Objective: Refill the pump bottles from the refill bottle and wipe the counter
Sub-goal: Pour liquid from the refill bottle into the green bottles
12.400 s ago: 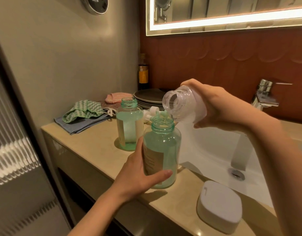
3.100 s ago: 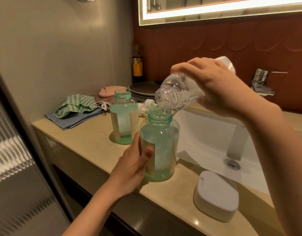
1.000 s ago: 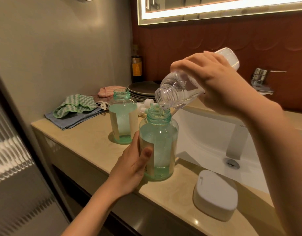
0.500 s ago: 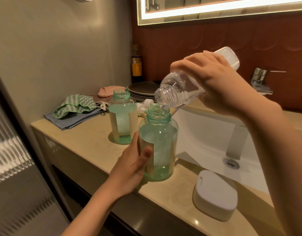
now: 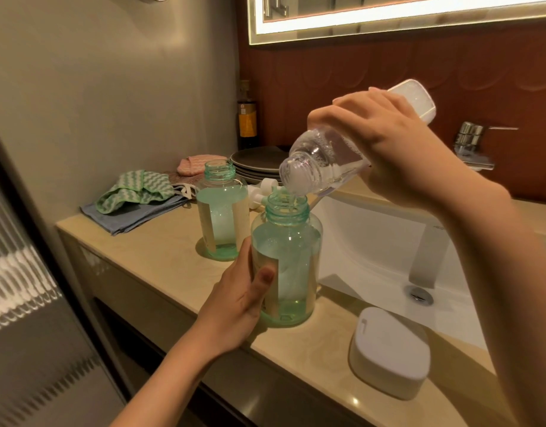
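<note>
Refill bottle [image 5: 322,163] midsection under right hand [image 5: 389,146], pump heads [image 5: 259,197] half-hidden

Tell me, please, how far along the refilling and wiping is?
Done: the far bottle stands open and looks filled. In hand: the right hand tips the refill bottle over the near bottle, which the left hand grips. Left: refit the pump heads, then wipe the counter with the cloths lying at the back.

The right hand [image 5: 389,143] covers the middle of the refill bottle [image 5: 321,167]. Fingers of the left hand [image 5: 234,303] are hidden behind the near bottle [image 5: 293,248]. The white pumps [image 5: 265,188] show only partly behind it. The mirror [image 5: 389,13] is cut off above. The label on the dark bottle [image 5: 247,118] is unreadable.
</note>
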